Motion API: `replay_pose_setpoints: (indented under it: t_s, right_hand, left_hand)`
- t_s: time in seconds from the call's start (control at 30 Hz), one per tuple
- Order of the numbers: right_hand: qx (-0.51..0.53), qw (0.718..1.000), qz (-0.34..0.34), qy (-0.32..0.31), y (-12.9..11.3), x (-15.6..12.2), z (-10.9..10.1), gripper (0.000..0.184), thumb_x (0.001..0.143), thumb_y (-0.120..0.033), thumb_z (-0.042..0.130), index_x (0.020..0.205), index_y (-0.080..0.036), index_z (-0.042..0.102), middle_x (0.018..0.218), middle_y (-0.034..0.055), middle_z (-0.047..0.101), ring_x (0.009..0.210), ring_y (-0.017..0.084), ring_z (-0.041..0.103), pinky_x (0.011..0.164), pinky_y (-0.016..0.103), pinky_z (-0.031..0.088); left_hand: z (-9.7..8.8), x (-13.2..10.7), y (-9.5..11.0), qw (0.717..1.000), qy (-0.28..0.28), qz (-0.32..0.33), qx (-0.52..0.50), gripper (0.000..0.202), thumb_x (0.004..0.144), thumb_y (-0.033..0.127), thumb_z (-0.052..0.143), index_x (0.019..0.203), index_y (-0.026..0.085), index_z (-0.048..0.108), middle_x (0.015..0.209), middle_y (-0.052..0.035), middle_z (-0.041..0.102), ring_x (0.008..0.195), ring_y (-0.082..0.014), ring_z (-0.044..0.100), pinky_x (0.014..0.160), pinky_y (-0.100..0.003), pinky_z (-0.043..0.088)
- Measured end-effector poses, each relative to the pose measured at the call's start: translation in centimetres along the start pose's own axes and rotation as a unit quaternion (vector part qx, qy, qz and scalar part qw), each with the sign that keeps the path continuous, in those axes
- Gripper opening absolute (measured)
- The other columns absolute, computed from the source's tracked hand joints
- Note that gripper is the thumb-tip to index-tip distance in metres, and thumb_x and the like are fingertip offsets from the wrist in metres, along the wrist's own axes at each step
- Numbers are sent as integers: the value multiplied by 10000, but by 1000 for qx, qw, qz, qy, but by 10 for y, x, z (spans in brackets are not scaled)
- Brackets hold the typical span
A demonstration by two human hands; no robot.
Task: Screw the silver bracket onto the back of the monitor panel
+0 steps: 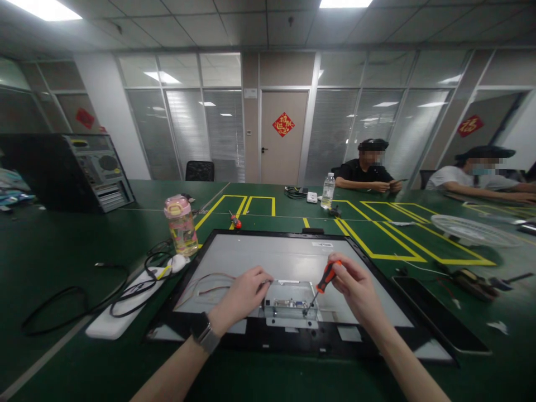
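Right hand (355,287) grip clamped on the orange-handled screwdriver (324,279), tip down-left of it on the port shield (288,306); left hand (243,293) rests on the shield's left edge, grip state unclear; shield looks like light, stiff sheet metal, so hold by the edges, monitor panel (293,257) beneath likely fragile.

Green surface (62,245) w/ yellow tape lines. Monitor (251,251) lies flat, back up, at near edge. Left of it: black cable (84,304) over white foam strip (113,324), pink-lidded bottle (181,225). Far left: PC case (84,170). Center back: water bottle (328,191). Right: white fan guard (475,230).
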State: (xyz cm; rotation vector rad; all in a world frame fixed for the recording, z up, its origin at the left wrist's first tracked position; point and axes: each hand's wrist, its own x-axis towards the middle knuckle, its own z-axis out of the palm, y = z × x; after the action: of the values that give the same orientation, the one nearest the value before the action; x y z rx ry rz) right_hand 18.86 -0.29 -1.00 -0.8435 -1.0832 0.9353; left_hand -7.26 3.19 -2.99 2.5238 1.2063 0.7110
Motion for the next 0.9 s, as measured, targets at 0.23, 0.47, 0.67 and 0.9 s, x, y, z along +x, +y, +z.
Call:
replay_pose_setpoints:
  t_s: [0.23, 0.47, 0.67, 0.9]
  right_hand:
    - [-13, 999, -14, -26, 4, 4, 0, 224, 723, -392, 738, 823, -198, 690, 752, 12, 553, 457, 50, 360, 418, 205, 236]
    - [-33, 997, -30, -61, 5, 1, -2, 145, 786, -338, 693, 859, -212, 684, 845, 16, 528, 481, 53, 372, 433, 215, 226]
    - [-32, 997, -34, -54, 0, -5, -1, 147, 782, -339, 699, 864, -217, 692, 858, 16, 529, 481, 48, 383, 433, 216, 230]
    - [18, 999, -28, -23, 0, -5, 4, 204, 801, -375, 670, 905, -203, 704, 584, -36, 476, 432, 53, 321, 415, 209, 237]
  left_hand:
    - [-2, 3, 2, 999, -7, 6, 39, 219, 913, 165, 444, 965, 202, 653, 930, -28, 610, 829, -153, 609, 764, -240, 462]
    - [-2, 5, 4, 996, -20, 13, 80, 209, 912, 152, 445, 932, 200, 648, 908, -30, 607, 811, -154, 606, 733, -232, 456]
    - [1, 4, 1, 998, -18, 15, 63, 219, 924, 166, 435, 964, 208, 646, 923, -28, 600, 834, -154, 603, 767, -235, 454]
    - [0, 3, 1, 999, -13, 13, 45, 235, 936, 178, 417, 987, 212, 644, 920, -27, 596, 818, -149, 601, 763, -236, 459]
